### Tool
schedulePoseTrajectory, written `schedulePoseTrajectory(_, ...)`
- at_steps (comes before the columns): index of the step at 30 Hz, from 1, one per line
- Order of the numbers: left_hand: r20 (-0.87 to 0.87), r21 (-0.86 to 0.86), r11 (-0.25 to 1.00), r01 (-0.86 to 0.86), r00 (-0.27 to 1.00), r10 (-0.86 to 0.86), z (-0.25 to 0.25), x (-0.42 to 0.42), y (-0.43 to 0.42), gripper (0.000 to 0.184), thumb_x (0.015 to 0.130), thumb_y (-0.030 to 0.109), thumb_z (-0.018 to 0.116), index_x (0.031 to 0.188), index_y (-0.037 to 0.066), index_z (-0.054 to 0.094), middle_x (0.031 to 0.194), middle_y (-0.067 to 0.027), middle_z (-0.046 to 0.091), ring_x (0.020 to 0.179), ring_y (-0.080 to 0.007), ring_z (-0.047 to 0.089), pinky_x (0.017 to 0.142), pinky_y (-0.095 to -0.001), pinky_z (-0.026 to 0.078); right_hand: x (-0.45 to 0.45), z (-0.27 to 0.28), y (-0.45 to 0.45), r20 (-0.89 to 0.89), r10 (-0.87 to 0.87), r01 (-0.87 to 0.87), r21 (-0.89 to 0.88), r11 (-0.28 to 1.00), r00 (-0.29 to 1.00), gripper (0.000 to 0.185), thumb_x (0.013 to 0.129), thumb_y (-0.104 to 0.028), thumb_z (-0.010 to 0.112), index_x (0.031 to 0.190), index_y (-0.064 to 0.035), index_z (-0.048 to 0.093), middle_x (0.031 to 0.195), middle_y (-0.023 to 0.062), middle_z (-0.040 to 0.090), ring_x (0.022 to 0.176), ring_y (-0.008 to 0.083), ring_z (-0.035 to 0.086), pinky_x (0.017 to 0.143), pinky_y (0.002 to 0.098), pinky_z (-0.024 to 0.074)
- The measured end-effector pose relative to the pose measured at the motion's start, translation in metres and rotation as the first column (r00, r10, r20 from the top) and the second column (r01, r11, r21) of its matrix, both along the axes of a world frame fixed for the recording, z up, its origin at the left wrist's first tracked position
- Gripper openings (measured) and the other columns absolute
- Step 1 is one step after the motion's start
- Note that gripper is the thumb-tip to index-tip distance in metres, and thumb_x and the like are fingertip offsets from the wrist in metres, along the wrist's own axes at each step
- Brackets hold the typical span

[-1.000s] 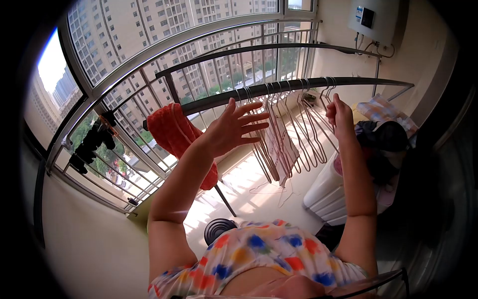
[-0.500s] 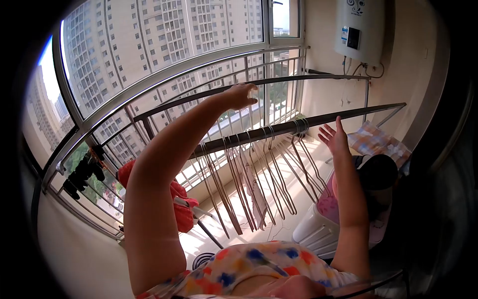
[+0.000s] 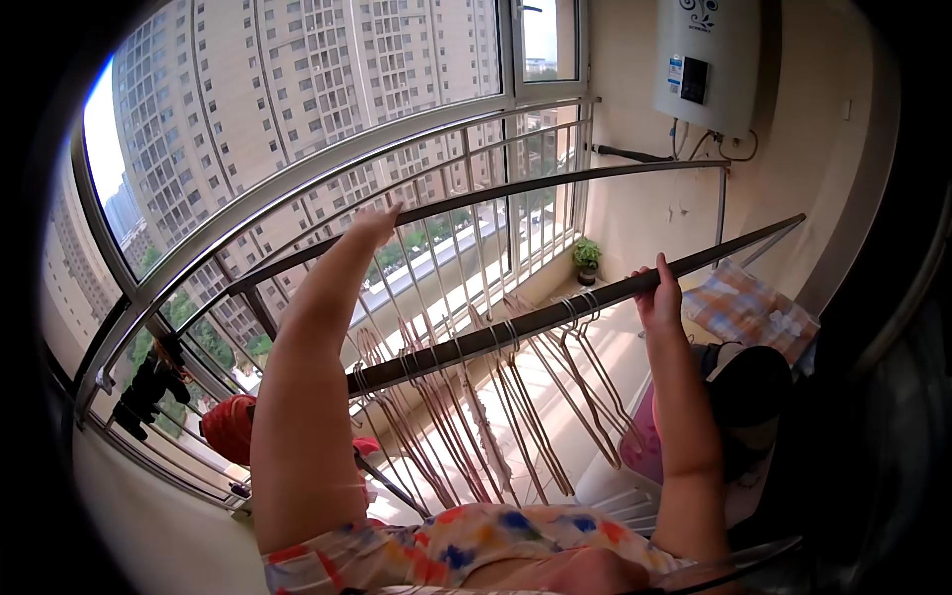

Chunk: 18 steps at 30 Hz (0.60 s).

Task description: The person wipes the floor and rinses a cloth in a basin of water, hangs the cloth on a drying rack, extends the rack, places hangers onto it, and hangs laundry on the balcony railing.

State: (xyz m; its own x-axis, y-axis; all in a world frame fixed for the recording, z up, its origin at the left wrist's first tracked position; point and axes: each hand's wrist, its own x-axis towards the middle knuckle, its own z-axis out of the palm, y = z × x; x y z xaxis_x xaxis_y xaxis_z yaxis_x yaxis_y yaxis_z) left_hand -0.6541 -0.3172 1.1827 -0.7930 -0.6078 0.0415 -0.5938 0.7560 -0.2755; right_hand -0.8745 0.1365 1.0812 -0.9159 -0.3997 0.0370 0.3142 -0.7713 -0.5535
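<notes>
A drying rack with two long dark bars stands in front of me. On its near bar [image 3: 516,327] hang several thin wire clothes hangers [image 3: 531,416], loosely bunched, with gaps between groups. My right hand [image 3: 658,300] is wrapped around this bar, to the right of the hangers, with the thumb side up. Out at the rack's far bar [image 3: 555,178], my left hand [image 3: 375,226] rests closed over the metal, most of its fingers hidden behind it. My left forearm crosses above the near bar and covers its left end.
Red cloth [image 3: 230,428] and black items [image 3: 154,392] hang at the left by the window railing [image 3: 466,178]. A potted plant [image 3: 586,256] stands in the far corner. A water heater [image 3: 706,69] is on the wall, and a checkered cloth [image 3: 749,302] lies at the right.
My left hand has moved left and down onto the far bar. My right hand, spread beside the near bar before, has closed around it. The view has shifted, revealing the plant.
</notes>
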Motion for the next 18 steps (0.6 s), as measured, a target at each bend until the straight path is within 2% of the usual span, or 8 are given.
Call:
schedulePoseTrajectory(1,-0.002,0.08,0.996,-0.03,1.0,0.03,0.0,0.003,0.0,0.06,0.085,0.015,0.054,0.137,0.013,0.026,0.126,-0.0177,0.046,0.118,-0.0348,0.045,0.102,-0.0442,0.03,-0.004,-0.001,-0.005,-0.019,-0.029,0.029,0.005,1.0,0.999,0.015,0.084,-0.018,0.061,0.086,-0.0083,0.05,0.067,0.0044,0.055,0.066,0.0215,0.057,0.068,0.0375,0.0496)
schedulePoseTrajectory(4,-0.015,0.115,0.993,0.005,1.0,-0.003,-0.001,0.007,-0.011,0.045,0.086,0.015,0.053,0.126,0.007,0.035,0.113,-0.0182,0.053,0.104,-0.0361,0.054,0.089,-0.0456,0.041,-0.007,-0.008,-0.018,-0.053,-0.087,0.088,0.009,0.996,0.995,0.014,0.082,-0.016,0.063,0.08,-0.0087,0.051,0.065,0.0036,0.052,0.062,0.02,0.054,0.064,0.0374,0.0479)
schedulePoseTrajectory(7,-0.055,0.023,0.997,0.075,0.996,-0.074,-0.008,0.011,-0.018,0.036,0.086,0.014,0.052,0.118,0.004,0.039,0.113,-0.0199,0.053,0.103,-0.0364,0.054,0.08,-0.0459,0.045,-0.017,-0.011,-0.025,-0.055,-0.1,0.1,0.002,0.995,0.994,0.014,0.081,-0.014,0.063,0.076,-0.0084,0.051,0.064,0.0038,0.051,0.061,0.0201,0.054,0.064,0.0373,0.0474)
schedulePoseTrajectory(10,-0.125,0.048,0.996,0.07,0.99,-0.064,-0.007,0.02,-0.02,0.036,0.085,0.014,0.056,0.115,0.003,0.041,0.105,-0.0223,0.056,0.1,-0.039,0.054,0.084,-0.0452,0.043,-0.016,-0.01,-0.03,-0.045,-0.081,0.081,-0.005,0.997,0.996,0.013,0.081,-0.011,0.062,0.076,-0.0078,0.05,0.064,0.0043,0.051,0.062,0.0207,0.053,0.064,0.0374,0.0474)
schedulePoseTrajectory(16,-0.098,0.049,0.996,0.074,0.993,-0.068,-0.004,0.047,-0.038,0.044,0.085,0.012,0.052,0.126,0.005,0.037,0.115,-0.0212,0.053,0.106,-0.0383,0.053,0.086,-0.0456,0.043,0.006,0.0,-0.052,-0.037,-0.007,0.006,-0.029,1.0,0.999,0.014,0.08,-0.008,0.062,0.075,-0.0061,0.049,0.064,0.0052,0.05,0.062,0.0212,0.052,0.065,0.0373,0.0472)
schedulePoseTrajectory(17,-0.083,0.1,0.995,-0.005,0.996,0.013,0.004,0.054,-0.028,0.044,0.085,0.012,0.052,0.126,0.005,0.038,0.115,-0.0213,0.054,0.105,-0.0379,0.053,0.087,-0.0456,0.042,0.011,0.002,-0.058,-0.036,-0.006,0.005,-0.029,1.0,0.999,0.014,0.08,-0.008,0.062,0.076,-0.0056,0.049,0.064,0.0055,0.05,0.062,0.0212,0.053,0.064,0.0367,0.0477)
schedulePoseTrajectory(18,-0.097,0.102,0.995,-0.014,0.995,0.024,0.003,0.06,-0.031,0.043,0.085,0.012,0.052,0.126,0.005,0.038,0.114,-0.0215,0.054,0.105,-0.0378,0.053,0.087,-0.0456,0.042,0.015,0.003,-0.064,-0.035,-0.001,0.0,-0.029,1.0,0.999,0.013,0.08,-0.008,0.062,0.076,-0.0052,0.049,0.064,0.0058,0.051,0.061,0.0212,0.053,0.063,0.0361,0.0483)
